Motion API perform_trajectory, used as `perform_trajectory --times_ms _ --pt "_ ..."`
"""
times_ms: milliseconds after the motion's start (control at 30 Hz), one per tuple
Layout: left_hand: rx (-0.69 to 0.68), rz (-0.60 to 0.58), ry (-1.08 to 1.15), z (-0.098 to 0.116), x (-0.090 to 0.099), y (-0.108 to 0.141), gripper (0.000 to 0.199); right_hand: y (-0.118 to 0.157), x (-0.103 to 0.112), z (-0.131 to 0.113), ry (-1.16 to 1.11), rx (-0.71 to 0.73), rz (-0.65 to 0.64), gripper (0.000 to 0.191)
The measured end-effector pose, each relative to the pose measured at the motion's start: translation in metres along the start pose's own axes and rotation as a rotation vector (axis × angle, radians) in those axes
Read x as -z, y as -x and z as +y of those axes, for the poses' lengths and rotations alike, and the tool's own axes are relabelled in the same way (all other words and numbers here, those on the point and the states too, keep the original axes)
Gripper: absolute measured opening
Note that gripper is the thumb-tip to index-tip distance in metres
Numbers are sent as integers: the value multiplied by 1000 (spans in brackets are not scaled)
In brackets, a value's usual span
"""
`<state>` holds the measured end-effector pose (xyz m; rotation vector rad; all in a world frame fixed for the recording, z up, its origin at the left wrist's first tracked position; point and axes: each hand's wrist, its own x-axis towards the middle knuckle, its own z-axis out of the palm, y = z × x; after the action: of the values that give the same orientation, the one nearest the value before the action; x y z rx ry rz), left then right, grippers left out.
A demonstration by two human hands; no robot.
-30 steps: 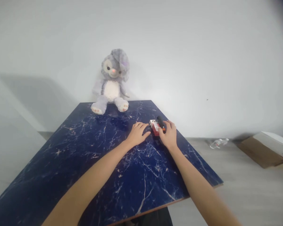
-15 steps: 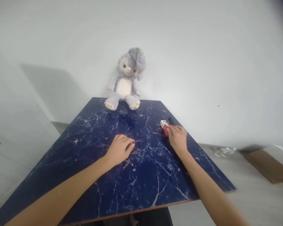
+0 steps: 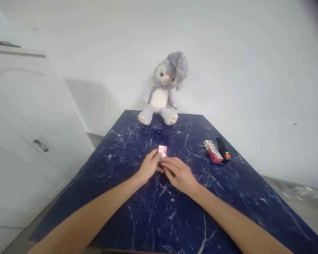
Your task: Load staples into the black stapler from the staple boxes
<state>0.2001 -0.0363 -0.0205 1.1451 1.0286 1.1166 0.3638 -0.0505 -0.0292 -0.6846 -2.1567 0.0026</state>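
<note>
Over the middle of the table, my left hand [image 3: 149, 165] grips a small red-and-white box [image 3: 162, 150], its thumb across the front. The fingers of my right hand [image 3: 180, 174] close in from the right and pinch at the box's near end. My hands hide the lower part of the box. Off to the right lies red-and-white packaging [image 3: 213, 151] of similar look, close beside a black cylinder [image 3: 223, 149] with an orange mark at its near end.
A grey plush rabbit [image 3: 163, 88] sits at the far edge of the blue marbled table [image 3: 116, 218], against the white wall. A white cabinet [image 3: 23, 123] with a dark handle stands at the left. Clear plastic [image 3: 304, 192] lies on the floor at the right.
My right hand has come from the packaging at the right to the middle. A small red-and-white box now shows between my hands. The view has turned left.
</note>
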Motion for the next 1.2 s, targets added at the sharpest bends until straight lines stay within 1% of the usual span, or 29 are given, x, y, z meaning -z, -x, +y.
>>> perform_trajectory --times_ms 100,167,200,267,300,467,567,633,733,833,900,933,1033,1100,1133,1200 --pt "-43 -120 -79 3 -1 3 33 3 12 3 77 -134 63 49" --pt "-128 -179 -211 6 -4 8 34 3 20 6 129 -184 41 61" --pt "-176 -189 -278 8 -6 11 34 4 24 7 131 -183 21 65" --pt "-241 -183 -375 11 -10 16 33 5 27 8 113 -161 -1 70" --pt "-251 -174 -402 12 -11 18 33 6 27 9 106 -156 -2 71" --pt "-245 -139 -456 13 -14 20 33 9 23 3 139 -196 24 76" --pt "-209 -144 -395 8 -13 19 37 4 28 8 174 -208 33 72" --pt "-159 -166 -326 4 -12 18 40 0 40 23 233 -266 60 69" --pt "-115 -189 -305 0 -10 16 43 0 74 62 421 -443 112 68" --pt "-118 -197 -338 0 -9 15 40 15 115 103 626 -514 34 65" --pt "-120 -203 -363 1 -8 15 39 31 135 122 669 -530 -36 62" --pt "-121 -205 -370 1 -8 15 39 39 141 129 674 -547 -73 60" --pt "-128 -210 -340 2 -8 15 45 54 147 140 668 -632 -141 50" --pt "-136 -207 -295 2 -8 15 51 57 144 142 651 -687 -139 47" --pt "-138 -204 -275 2 -8 14 53 57 143 142 649 -723 -118 49" --pt "-141 -195 -252 2 -8 14 54 54 141 142 653 -841 -65 60"
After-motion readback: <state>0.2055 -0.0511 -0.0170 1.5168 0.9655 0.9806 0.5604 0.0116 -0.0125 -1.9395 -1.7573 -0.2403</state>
